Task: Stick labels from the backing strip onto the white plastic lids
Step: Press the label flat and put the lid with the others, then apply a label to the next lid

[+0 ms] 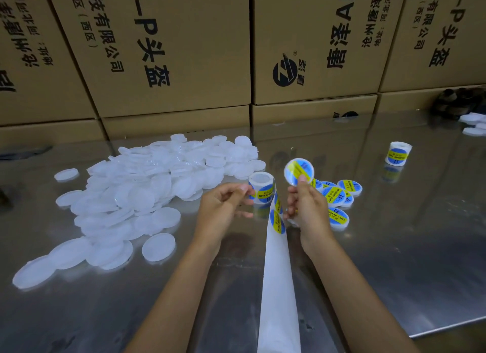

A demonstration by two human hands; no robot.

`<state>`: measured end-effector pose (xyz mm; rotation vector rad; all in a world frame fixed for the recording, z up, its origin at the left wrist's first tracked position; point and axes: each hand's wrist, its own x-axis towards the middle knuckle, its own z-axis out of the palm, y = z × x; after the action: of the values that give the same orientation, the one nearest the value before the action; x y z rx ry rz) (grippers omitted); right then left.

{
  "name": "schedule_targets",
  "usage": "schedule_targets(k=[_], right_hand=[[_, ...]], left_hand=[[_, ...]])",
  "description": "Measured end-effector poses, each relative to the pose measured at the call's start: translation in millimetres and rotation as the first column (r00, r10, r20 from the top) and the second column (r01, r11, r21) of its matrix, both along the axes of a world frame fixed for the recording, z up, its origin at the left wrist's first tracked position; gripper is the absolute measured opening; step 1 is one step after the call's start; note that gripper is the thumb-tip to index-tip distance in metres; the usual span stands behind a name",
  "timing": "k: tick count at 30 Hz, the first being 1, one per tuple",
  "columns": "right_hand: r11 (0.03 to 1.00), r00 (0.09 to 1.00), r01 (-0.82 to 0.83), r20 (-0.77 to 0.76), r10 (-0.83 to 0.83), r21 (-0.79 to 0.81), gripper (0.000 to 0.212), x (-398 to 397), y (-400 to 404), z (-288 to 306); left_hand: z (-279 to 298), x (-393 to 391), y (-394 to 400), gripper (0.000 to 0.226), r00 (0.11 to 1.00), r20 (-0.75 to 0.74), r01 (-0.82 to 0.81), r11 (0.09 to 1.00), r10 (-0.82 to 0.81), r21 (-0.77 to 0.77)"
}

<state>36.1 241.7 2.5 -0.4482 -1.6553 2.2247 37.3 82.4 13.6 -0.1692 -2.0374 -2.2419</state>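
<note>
**Right hand lifts a labelled lid, left hand at the label roll**

Right hand (306,204) pinches a white lid (299,172) by its lower edge, thumb on the face, holding it raised and tilted toward me; a blue and yellow label covers it. My left hand (223,205) has its fingers curled, thumb and forefinger pinching the edge of the label roll (260,188), which stands on the steel worktop (394,247). From the roll a white backing strip (278,279) runs down between my forearms, with labels on its upper part. Just right of my right hand lie a few labelled lids (338,195). To the left sprawls a heap of plain white lids (147,192). Another roll (397,153) stands far right. Cardboard boxes (171,50) line the back.
</note>
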Motion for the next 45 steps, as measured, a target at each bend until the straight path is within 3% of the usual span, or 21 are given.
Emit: schedule_targets(k=[3, 6, 10, 14, 15, 16, 17, 19, 20, 22, 24, 28, 33, 36, 40, 45], right_hand=[[0.941, 0.997, -0.041, 0.053, 0.063, -0.335, 0.032, 0.3, 8.8, 1.7], [0.890, 0.996, -0.049, 0.043, 0.077, -0.453, 0.026, 1.5, 11.6, 2.5], [0.883, 0.996, -0.061, 0.032, 0.086, -0.466, 0.021, 2.6, 10.8, 4.6], [0.941, 0.992, -0.106, 0.033, 0.123, -0.320, 0.021, 4.1, 7.7, 4.0], [0.957, 0.990, -0.121, 0.033, 0.134, -0.263, 0.022, 4.7, 5.7, 4.1], [0.970, 0.989, -0.133, 0.034, 0.143, -0.203, 0.022, 5.2, 3.5, 4.0], [0.979, 0.988, -0.143, 0.035, 0.150, -0.146, 0.021, 5.5, 1.4, 4.1], [0.986, 0.986, -0.158, 0.041, 0.161, -0.058, 0.019, 5.7, -2.1, 3.7], [0.986, 0.985, -0.164, 0.045, 0.165, -0.029, 0.018, 5.4, -3.5, 4.0], [0.986, 0.985, -0.166, 0.053, 0.166, -0.005, 0.016, 4.8, -5.0, 4.5], [0.986, 0.984, -0.168, 0.054, 0.168, -0.006, 0.016, 4.5, -5.2, 4.7], [0.987, 0.987, -0.157, 0.036, 0.156, 0.034, 0.015, 5.5, -3.4, 1.2], [0.931, 0.995, -0.089, -0.019, 0.103, 0.355, 0.019, 4.8, -5.1, -5.5], [0.890, 0.976, -0.197, 0.000, 0.217, 0.412, 0.023, 4.2, -7.6, -7.1], [0.747, 0.943, -0.255, -0.011, 0.331, 0.614, 0.036, 8.5, -14.3, -10.5], [0.491, 0.911, -0.253, 0.035, 0.411, 0.834, 0.038, 13.5, -18.3, -18.2]], left_hand=[[-1.8, -3.1, 0.7, 0.026, 0.999, 0.030, -0.038, 0.999, 0.038, -0.018], [-4.1, -5.7, 0.3, 0.031, 0.994, 0.078, -0.079, 0.996, 0.083, -0.048], [-9.3, -8.6, -0.7, 0.032, 0.991, 0.109, -0.063, 0.995, 0.072, -0.082], [-11.3, -7.7, -3.0, 0.017, 0.992, -0.007, -0.117, 0.930, 0.122, -0.349], [-9.9, -6.6, -6.6, 0.008, 0.988, -0.065, -0.152, 0.866, 0.138, -0.477], [-8.4, -5.6, -11.9, 0.007, 0.978, -0.136, -0.211, 0.738, 0.161, -0.641], [-7.1, -5.0, -18.2, 0.017, 0.959, -0.217, -0.282, 0.548, 0.182, -0.787], [-2.2, -2.8, -34.0, 0.032, 0.913, -0.318, -0.369, 0.188, 0.256, -0.910], [0.8, -1.6, -41.6, 0.037, 0.898, -0.300, -0.340, 0.077, 0.320, -0.937], [3.5, 1.0, -56.7, 0.041, 0.874, -0.210, -0.224, -0.020, 0.439, -0.974], [2.9, 3.4, -69.9, 0.036, 0.874, -0.144, -0.146, -0.031, 0.464, -0.989], [1.5, 4.7, -86.7, 0.029, 0.899, -0.137, -0.151, 0.000, 0.416, -0.989], [0.0, 3.5, -90.2, 0.042, 0.909, -0.133, -0.160, 0.036, 0.395, -0.986], [-3.3, -0.2, -90.0, 0.048, 0.919, -0.123, -0.141, 0.020, 0.374, -0.990], [-6.4, -4.3, -87.4, 0.042, 0.934, -0.174, -0.208, 0.078, 0.312, -0.975], [-12.8, -9.8, -78.8, 0.058, 0.972, -0.133, -0.176, 0.225, 0.195, -0.958]])
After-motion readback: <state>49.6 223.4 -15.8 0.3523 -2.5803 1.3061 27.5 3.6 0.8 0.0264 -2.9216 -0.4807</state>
